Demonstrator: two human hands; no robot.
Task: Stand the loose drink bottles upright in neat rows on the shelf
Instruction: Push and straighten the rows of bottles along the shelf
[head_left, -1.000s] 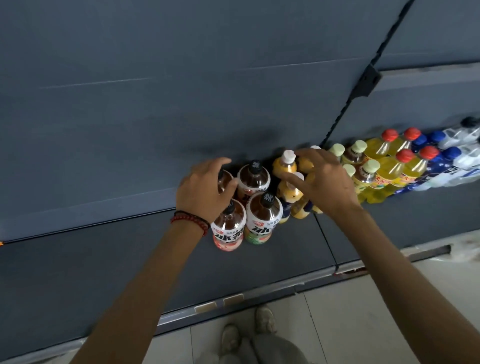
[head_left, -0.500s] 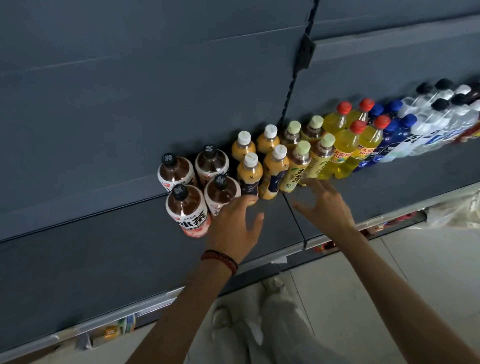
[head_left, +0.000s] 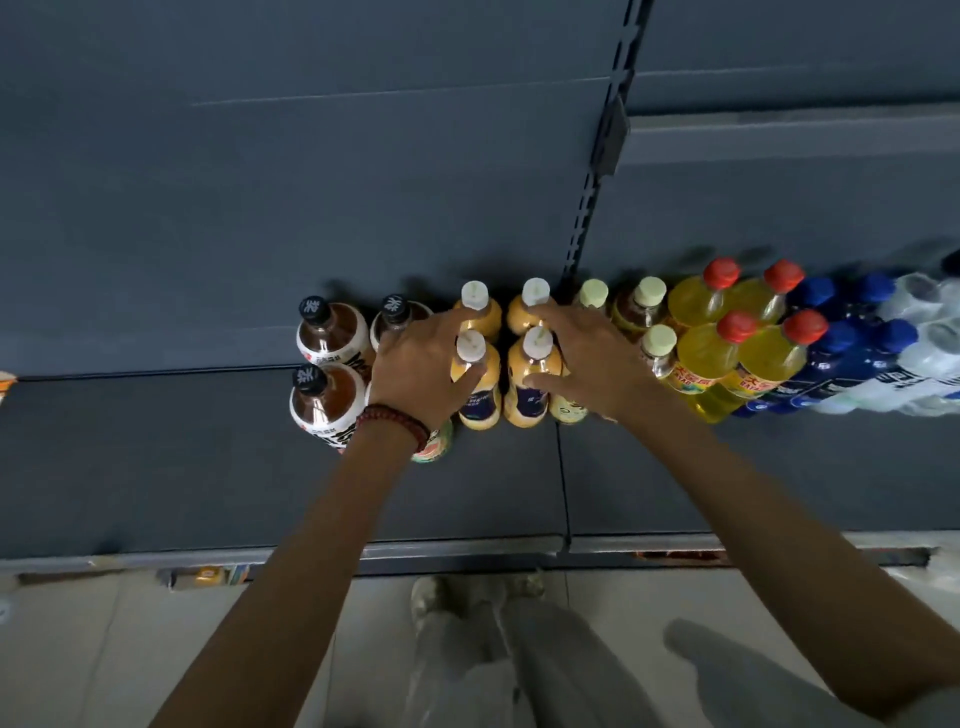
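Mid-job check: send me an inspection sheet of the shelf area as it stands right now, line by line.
Surface: dark grey shelf, two boards meeting at a seam.
Job's things: tea bottles, white-capped juice bottles, green-capped bottles, yellow bottles, blue bottles and clear bottles all upright, two deep along the back.
Clutter: small items under the shelf edge, too small to tell.
Grippers: left hand grips the front-left juice bottle; right hand grips the front-right juice bottle.
Cables: nothing seen.
Surroundings: slotted post behind, tiled floor, the person's shoes.
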